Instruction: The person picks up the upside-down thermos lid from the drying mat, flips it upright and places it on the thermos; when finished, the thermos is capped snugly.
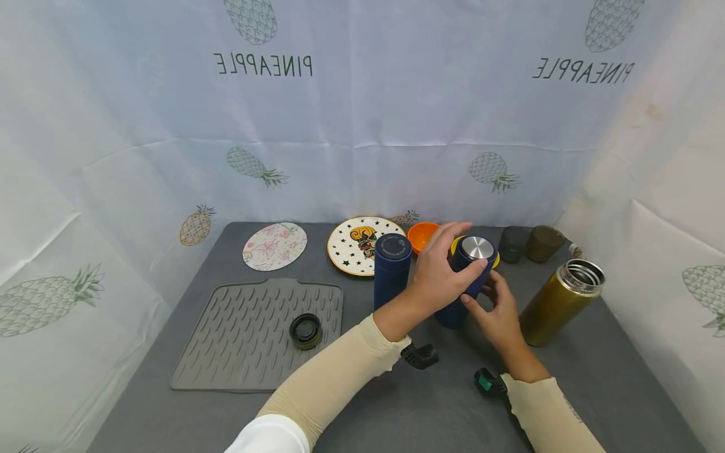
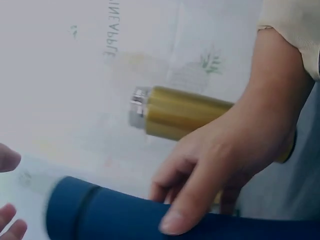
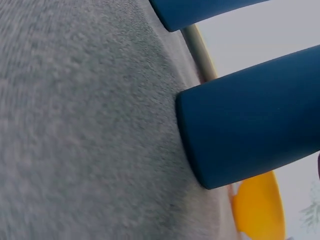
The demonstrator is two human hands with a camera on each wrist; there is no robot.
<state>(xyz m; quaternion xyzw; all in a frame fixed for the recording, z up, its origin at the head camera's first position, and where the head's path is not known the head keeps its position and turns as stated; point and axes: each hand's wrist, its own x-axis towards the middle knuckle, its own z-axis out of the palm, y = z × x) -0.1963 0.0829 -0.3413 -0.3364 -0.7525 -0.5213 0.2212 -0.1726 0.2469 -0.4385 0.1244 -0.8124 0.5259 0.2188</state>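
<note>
A dark blue thermos bottle with a shiny silver disc on its lid stands on the table. My right hand grips its body, thumb in front; the left wrist view also shows this hand on the bottle. Around the lid, my left hand is spread with thumb and fingers apart; in the left wrist view its fingertips show a gap from the lid end. A second blue thermos bottle stands to the left. On the right is a gold thermos bottle, its mouth uncovered.
A round dark lid lies on the grey drying mat at left. Toward the back are a floral oval plate, a starred plate, an orange bowl, a yellow dish and two dark cups.
</note>
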